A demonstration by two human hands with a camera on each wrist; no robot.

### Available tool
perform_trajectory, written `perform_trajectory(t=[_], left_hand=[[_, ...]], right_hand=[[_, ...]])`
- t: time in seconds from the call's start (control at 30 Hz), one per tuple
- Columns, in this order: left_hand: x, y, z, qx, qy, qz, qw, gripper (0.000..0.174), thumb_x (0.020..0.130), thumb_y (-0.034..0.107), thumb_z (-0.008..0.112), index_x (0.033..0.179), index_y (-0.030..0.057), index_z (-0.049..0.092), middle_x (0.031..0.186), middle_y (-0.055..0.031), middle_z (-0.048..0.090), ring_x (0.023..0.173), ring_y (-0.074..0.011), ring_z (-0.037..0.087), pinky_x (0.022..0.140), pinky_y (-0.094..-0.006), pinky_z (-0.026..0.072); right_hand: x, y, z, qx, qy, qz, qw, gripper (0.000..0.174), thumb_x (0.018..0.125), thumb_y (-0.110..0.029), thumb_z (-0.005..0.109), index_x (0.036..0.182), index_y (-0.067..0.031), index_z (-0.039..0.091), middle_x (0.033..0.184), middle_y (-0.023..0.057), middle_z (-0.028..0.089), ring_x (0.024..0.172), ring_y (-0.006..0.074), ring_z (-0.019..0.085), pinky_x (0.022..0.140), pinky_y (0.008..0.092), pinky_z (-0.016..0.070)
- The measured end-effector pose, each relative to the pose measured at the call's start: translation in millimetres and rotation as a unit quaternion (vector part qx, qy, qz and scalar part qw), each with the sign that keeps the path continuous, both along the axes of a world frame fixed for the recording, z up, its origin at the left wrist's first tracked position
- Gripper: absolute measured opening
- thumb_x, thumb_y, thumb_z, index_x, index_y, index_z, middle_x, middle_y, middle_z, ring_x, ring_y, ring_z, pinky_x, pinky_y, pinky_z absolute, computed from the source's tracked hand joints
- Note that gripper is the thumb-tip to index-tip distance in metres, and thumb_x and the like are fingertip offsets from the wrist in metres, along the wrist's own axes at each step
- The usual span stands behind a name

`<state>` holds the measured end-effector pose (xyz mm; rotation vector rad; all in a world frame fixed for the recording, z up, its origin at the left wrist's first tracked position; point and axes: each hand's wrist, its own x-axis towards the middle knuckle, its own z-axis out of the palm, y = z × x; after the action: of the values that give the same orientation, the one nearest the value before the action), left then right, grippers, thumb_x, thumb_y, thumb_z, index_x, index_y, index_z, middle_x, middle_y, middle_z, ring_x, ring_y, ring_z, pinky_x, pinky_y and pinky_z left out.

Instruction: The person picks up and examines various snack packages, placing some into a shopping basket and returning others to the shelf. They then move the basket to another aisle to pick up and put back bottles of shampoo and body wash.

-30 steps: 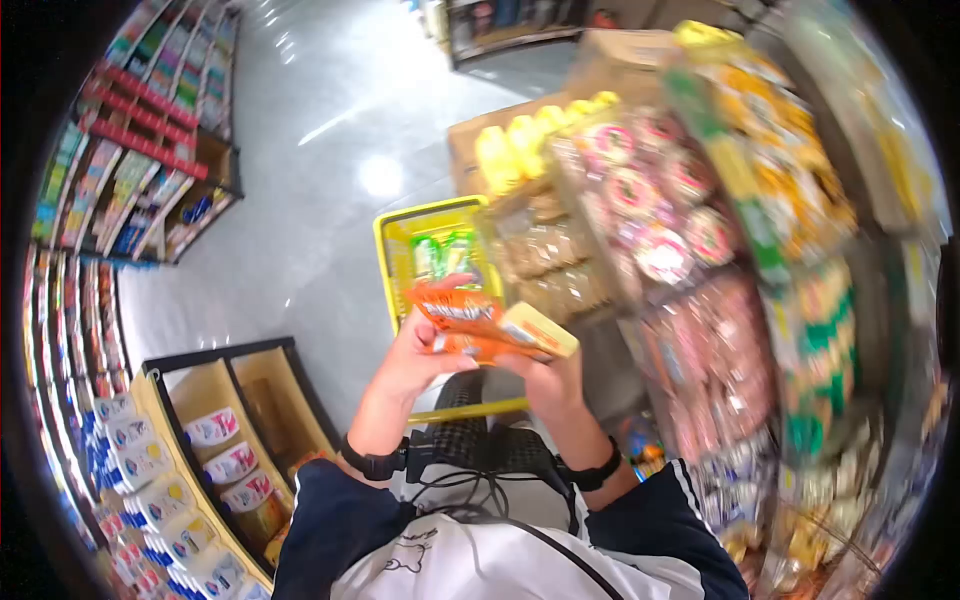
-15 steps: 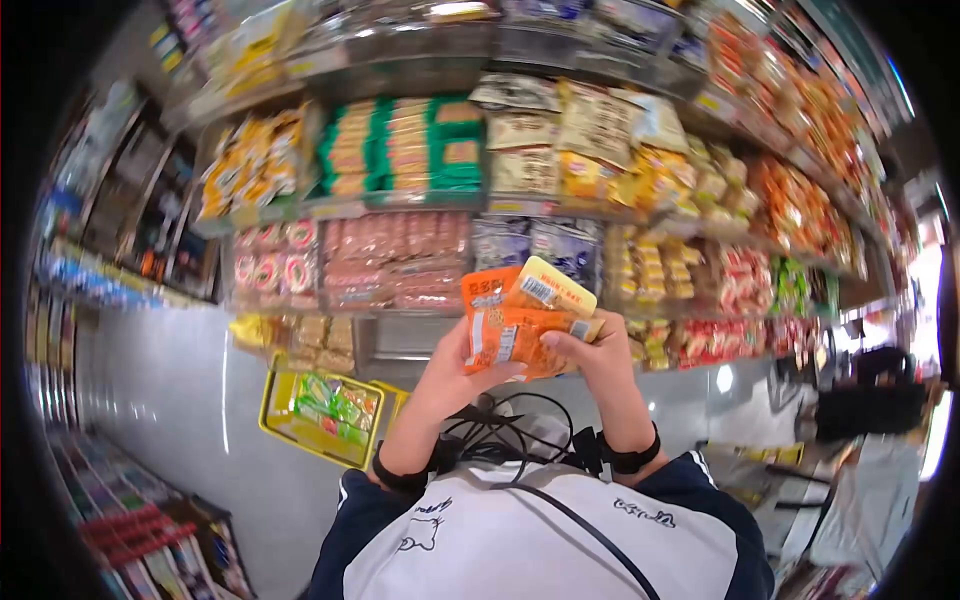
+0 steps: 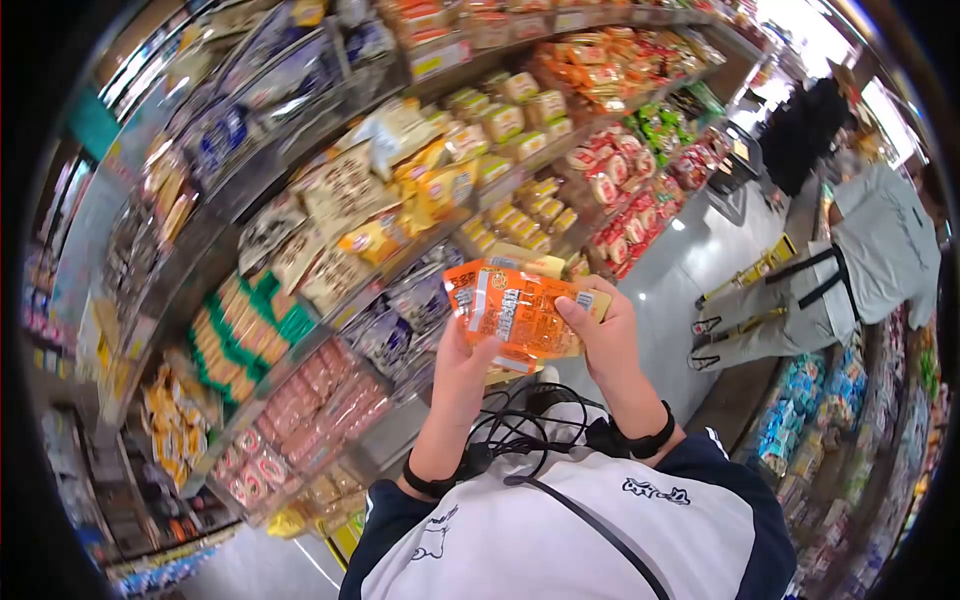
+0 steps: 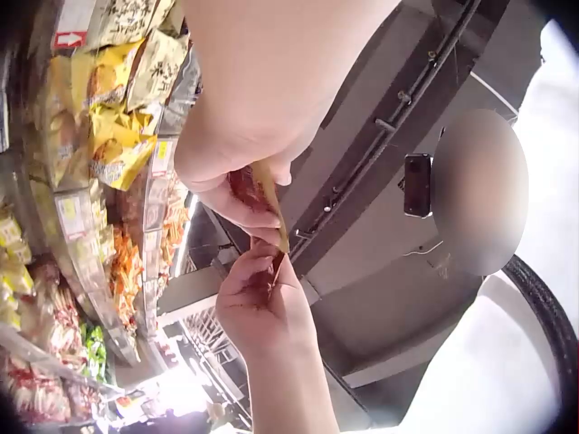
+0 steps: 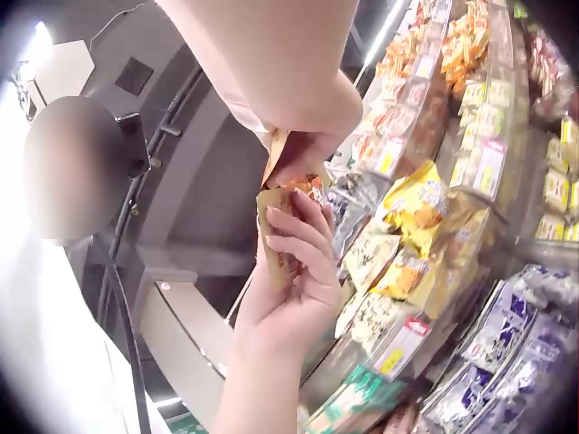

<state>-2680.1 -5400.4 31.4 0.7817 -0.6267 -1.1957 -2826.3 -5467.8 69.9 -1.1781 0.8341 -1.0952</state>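
Fingers [image 3: 576, 314] of left hand [image 3: 461, 372] and right hand [image 3: 612, 343] still grip orange packets [image 3: 518, 312], the handling unbroken though the view has swung along the shelf's [image 3: 400, 432] front edge.

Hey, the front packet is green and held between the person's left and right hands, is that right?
Not quite: the front packet is orange, not green, as the head view shows. It is indeed held between the left hand and right hand.

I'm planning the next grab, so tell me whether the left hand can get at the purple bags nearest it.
Probably not while the left hand grips the orange packet; once free, likely yes, as the purple bags look exposed beside it.
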Motion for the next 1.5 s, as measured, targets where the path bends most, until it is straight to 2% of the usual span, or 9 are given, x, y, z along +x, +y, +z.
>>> perform_trajectory(t=[0.27, 0.47, 0.67, 0.8, 0.93, 1.07, 1.2, 1.3, 1.5], left_hand=[[-66.5, -82.8, 14.5, 0.030, -0.067, 0.041, 0.996, 0.040, 0.079, 0.001, 0.054, 0.117, 0.0016, 0.040, 0.106, -0.0065, 0.055, 0.093, -0.0134, 0.054, 0.083, -0.0298, 0.0430], [-174.6, -194.4, 7.3, 0.004, -0.028, 0.035, 0.999, 0.039, 0.078, -0.001, 0.055, 0.114, 0.0026, 0.042, 0.108, -0.0075, 0.055, 0.095, -0.0156, 0.055, 0.082, -0.0301, 0.0450], [-270.6, -293.4, 11.6, 0.016, 0.007, 0.027, 0.999, 0.049, 0.074, -0.007, 0.057, 0.118, 0.0023, 0.036, 0.108, -0.0096, 0.054, 0.093, -0.0174, 0.057, 0.081, -0.0316, 0.0467], [-321.6, -349.2, 9.1, 0.036, -0.090, -0.059, 0.994, 0.060, 0.076, -0.008, 0.054, 0.127, 0.0028, 0.024, 0.116, -0.0099, 0.047, 0.101, -0.0171, 0.053, 0.084, -0.0295, 0.0437], [-358.2, -406.7, -5.8, -0.008, -0.075, -0.116, 0.990, 0.051, 0.084, -0.001, 0.048, 0.128, 0.0008, 0.023, 0.118, -0.0085, 0.043, 0.110, -0.0138, 0.042, 0.090, -0.0266, 0.0369], [-381.1, -476.2, -26.7, -0.022, -0.103, -0.119, 0.987, 0.044, 0.085, 0.004, 0.049, 0.124, -0.0001, 0.030, 0.116, -0.0084, 0.044, 0.104, -0.0131, 0.044, 0.087, -0.0265, 0.0366], [-391.6, -556.1, -36.3, -0.045, -0.207, -0.064, 0.975, 0.040, 0.083, 0.009, 0.053, 0.117, -0.0010, 0.035, 0.113, -0.0113, 0.047, 0.102, -0.0152, 0.047, 0.084, -0.0281, 0.0385], [-403.0, -592.3, -23.5, 0.001, -0.176, -0.065, 0.982, 0.041, 0.083, 0.009, 0.053, 0.118, -0.0015, 0.035, 0.108, -0.0117, 0.050, 0.098, -0.0160, 0.050, 0.083, -0.0288, 0.0395], [-410.9, -637.8, 6.4, 0.075, -0.328, -0.046, 0.941, 0.049, 0.078, 0.018, 0.059, 0.114, -0.0046, 0.034, 0.104, -0.0199, 0.049, 0.094, -0.0283, 0.052, 0.079, -0.0339, 0.0415]], right_hand=[[-68.6, -82.1, -1.3, 0.018, -0.084, -0.020, 0.996, 0.011, 0.081, -0.015, 0.060, 0.084, -0.0049, 0.055, 0.075, -0.0017, 0.056, 0.066, 0.0033, 0.050, 0.057, 0.0187, 0.0413], [-177.1, -187.8, 11.2, 0.121, -0.288, -0.103, 0.944, 0.016, 0.079, -0.005, 0.058, 0.094, -0.0040, 0.052, 0.088, 0.0041, 0.059, 0.079, 0.0122, 0.058, 0.071, 0.0242, 0.0466], [-301.0, -280.8, -1.9, 0.068, -0.199, 0.010, 0.978, 0.035, 0.073, 0.006, 0.059, 0.105, -0.0026, 0.046, 0.103, 0.0075, 0.056, 0.094, 0.0161, 0.056, 0.081, 0.0288, 0.0447], [-336.9, -314.9, -7.9, 0.054, -0.145, -0.039, 0.987, 0.040, 0.075, 0.003, 0.057, 0.112, -0.0010, 0.043, 0.108, 0.0082, 0.054, 0.098, 0.0158, 0.053, 0.085, 0.0283, 0.0414], [-357.7, -366.5, -25.2, 0.067, -0.098, -0.054, 0.991, 0.042, 0.077, 0.002, 0.053, 0.117, 0.0002, 0.040, 0.110, 0.0072, 0.053, 0.100, 0.0139, 0.051, 0.088, 0.0271, 0.0384], [-370.6, -436.4, -41.7, 0.082, -0.043, 0.025, 0.995, 0.043, 0.078, 0.000, 0.053, 0.119, 0.0001, 0.038, 0.112, 0.0075, 0.050, 0.100, 0.0140, 0.050, 0.088, 0.0275, 0.0375], [-372.5, -514.0, -38.8, 0.033, -0.025, 0.007, 0.999, 0.050, 0.077, 0.000, 0.056, 0.122, -0.0011, 0.035, 0.114, 0.0090, 0.049, 0.101, 0.0159, 0.050, 0.088, 0.0287, 0.0388], [-373.9, -551.3, -29.9, 0.023, -0.065, -0.028, 0.997, 0.053, 0.075, 0.000, 0.059, 0.122, -0.0024, 0.034, 0.115, 0.0098, 0.049, 0.101, 0.0166, 0.051, 0.086, 0.0288, 0.0404], [-388.7, -624.0, -33.9, 0.087, -0.055, 0.097, 0.990, 0.047, 0.075, -0.003, 0.061, 0.118, -0.0008, 0.042, 0.108, 0.0076, 0.054, 0.099, 0.0152, 0.053, 0.081, 0.0273, 0.0431]])
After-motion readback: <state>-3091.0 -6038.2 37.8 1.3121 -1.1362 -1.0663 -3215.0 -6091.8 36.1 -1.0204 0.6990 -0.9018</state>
